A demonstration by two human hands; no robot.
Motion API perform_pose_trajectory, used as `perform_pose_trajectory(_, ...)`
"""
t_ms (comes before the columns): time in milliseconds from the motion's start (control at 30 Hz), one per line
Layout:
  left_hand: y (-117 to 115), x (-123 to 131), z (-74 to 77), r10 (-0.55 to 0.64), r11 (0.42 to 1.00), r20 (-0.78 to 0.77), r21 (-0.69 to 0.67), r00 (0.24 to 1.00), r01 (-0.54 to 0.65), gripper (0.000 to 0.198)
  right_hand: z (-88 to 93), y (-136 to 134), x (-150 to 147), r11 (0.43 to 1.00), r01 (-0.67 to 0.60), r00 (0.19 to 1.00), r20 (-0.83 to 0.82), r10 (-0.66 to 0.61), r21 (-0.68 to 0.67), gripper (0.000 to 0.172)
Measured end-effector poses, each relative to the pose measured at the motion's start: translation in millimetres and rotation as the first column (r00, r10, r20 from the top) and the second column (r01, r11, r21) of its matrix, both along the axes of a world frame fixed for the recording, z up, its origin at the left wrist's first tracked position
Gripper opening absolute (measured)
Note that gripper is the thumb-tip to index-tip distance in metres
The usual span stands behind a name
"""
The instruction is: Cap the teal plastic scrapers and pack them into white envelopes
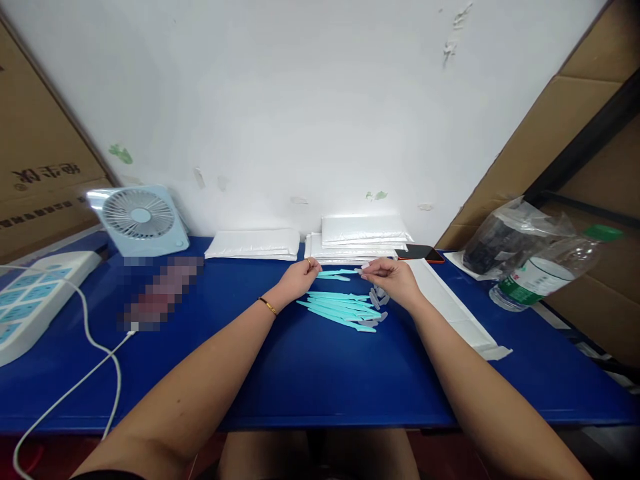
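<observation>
Teal plastic, thin: one teal stick (337, 273) spans between both hands, its long axis running 9 to 3 o'clock, held over the table. Left hand (299, 279) is pinched shut on the 9 o'clock end. Right hand (393, 277) has its fingertips closed on the pale, capped 3 o'clock end. Neither hand is nearer, one at each end. Pile of like sticks (343, 308) lies just at 6 o'clock of the grip, roughly the same axis, on the blue table (300, 373). Greyish caps (379, 297) sit below the right hand. White envelopes (363, 233) at 12, phone (417, 252) at 1, fan (140, 219) far off at 10.
</observation>
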State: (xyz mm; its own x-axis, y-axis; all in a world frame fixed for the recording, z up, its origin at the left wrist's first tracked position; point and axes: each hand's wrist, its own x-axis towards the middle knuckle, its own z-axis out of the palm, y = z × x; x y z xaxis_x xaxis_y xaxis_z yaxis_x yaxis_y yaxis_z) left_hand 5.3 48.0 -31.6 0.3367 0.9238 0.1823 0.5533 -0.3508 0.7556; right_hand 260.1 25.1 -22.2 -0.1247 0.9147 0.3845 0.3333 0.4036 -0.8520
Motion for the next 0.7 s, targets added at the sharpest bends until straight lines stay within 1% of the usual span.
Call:
perform_pose_trajectory(167, -5.5, 3.3, 6.7, -0.032, 0.999, -0.023, 0.041, 0.999, 0.033, 0.02, 1.1, -2.8, -8.4, 0.998, -0.054, 0.999, -0.004, 0.054, -0.009, 0.031)
perform_pose_trajectory(300, -6.6, 5.4, 5.6, -0.081, 0.993, -0.022, 0.079, 0.997, 0.082, 0.023, 1.7, -4.2, -15.7, 0.997, -0.077, 0.997, 0.027, 0.077, -0.001, 0.027)
perform_pose_trajectory(367, -5.8, 5.5, 3.9, -0.071, 0.992, -0.075, 0.096, 0.995, 0.078, 0.026, 3.3, -3.4, -14.8, 0.997, -0.07, 0.993, 0.095, 0.068, 0.025, 0.025)
perform_pose_trajectory(433, -5.5, 4.9, 3.5, -0.016, 0.988, -0.163, 0.152, 0.986, 0.041, 0.024, 7.3, -2.6, -8.7, 0.997, -0.036, 0.98, 0.2, 0.022, 0.066, 0.024)
perform_pose_trajectory(500, -7.0, 4.2, 5.4, 0.046, 0.974, -0.24, 0.226, 0.97, 0.009, 0.02, 12.9, -2.7, 2.0, 0.996, 0.01, 0.941, 0.335, -0.039, 0.088, 0.022)
perform_pose_trajectory(533, -8.6, 4.0, 7.1, 0.052, 0.968, -0.262, 0.251, 0.964, 0.016, 0.02, 15.5, -3.1, 8.1, 0.998, 0.022, 0.913, 0.406, -0.047, 0.066, 0.022)
perform_pose_trajectory(567, -10.6, 4.1, 9.0, 0.028, 0.965, -0.277, 0.26, 0.961, 0.046, 0.022, 17.6, -3.6, 14.0, 1.0, 0.02, 0.882, 0.471, -0.024, 0.014, 0.023)
perform_pose_trajectory(633, -15.0, 5.0, 12.7, -0.084, 0.957, -0.307, 0.241, 0.948, 0.163, 0.025, 18.9, -4.6, 23.1, 0.987, -0.019, 0.834, 0.542, 0.102, -0.157, 0.026)
perform_pose_trajectory(700, -18.6, 6.7, 15.0, -0.19, 0.94, -0.346, 0.207, 0.919, 0.272, 0.025, 16.8, -5.1, 27.0, 0.946, -0.072, 0.819, 0.523, 0.236, -0.315, 0.029)
